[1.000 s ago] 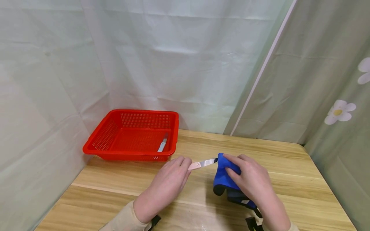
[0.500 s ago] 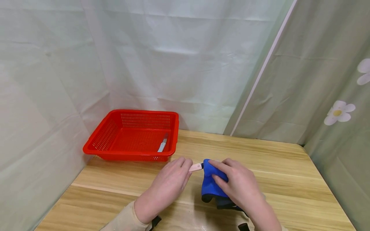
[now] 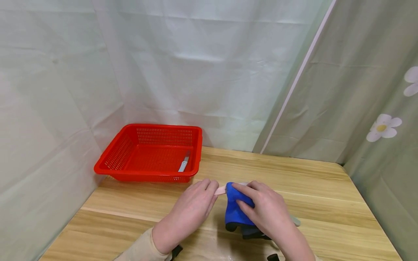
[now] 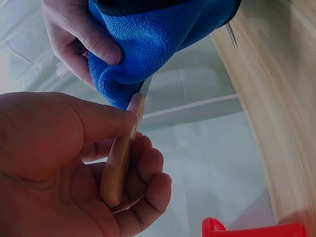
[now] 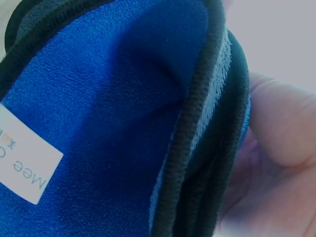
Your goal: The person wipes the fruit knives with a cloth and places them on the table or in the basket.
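Note:
In the head view my left hand [image 3: 194,203] grips a small knife by its pale pink handle [image 3: 220,190]. The left wrist view shows the thumb and curled fingers around that handle [image 4: 118,160]. My right hand [image 3: 266,208] pinches a folded blue cloth [image 3: 236,210] with dark edging around the knife's blade, right up against the handle. Most of the blade is hidden by the cloth; a thin sliver [image 4: 146,86] shows in the left wrist view. Close up in the right wrist view, the cloth [image 5: 108,113] carries a white label [image 5: 29,160].
A red plastic basket [image 3: 148,177] stands at the back left of the wooden table [image 3: 313,181]. Inside it lies a knife with a light handle [image 3: 183,166]. A grey rounded end [image 3: 295,220] of some object pokes out beside my right forearm. Curtains hang behind.
My right hand has slid left with the cloth, covering the blade up to the handle. My left hand has barely moved. The grey end beside my right forearm has come into view.

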The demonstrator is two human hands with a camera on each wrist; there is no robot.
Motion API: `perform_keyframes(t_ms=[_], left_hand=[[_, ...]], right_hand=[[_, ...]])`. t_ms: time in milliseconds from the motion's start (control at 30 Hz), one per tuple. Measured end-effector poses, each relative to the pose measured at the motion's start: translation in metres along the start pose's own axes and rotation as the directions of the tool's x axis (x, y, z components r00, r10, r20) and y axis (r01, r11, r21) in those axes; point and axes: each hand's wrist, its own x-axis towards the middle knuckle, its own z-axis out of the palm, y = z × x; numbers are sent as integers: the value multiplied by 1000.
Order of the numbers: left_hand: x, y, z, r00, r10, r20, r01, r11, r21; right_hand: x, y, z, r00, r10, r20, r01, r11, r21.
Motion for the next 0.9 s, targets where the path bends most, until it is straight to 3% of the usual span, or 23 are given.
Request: perform_keyframes(t_ms=[333,900], left_hand=[[0,0,0,1000,-5,5,5,1000,-3],[0,0,-1,1000,-7,-25,7,1000,1]], right_hand=[[-1,5,0,999,-8,-35,8,1000,0],[2,20,-5,997,83,-7,-83,997,2]])
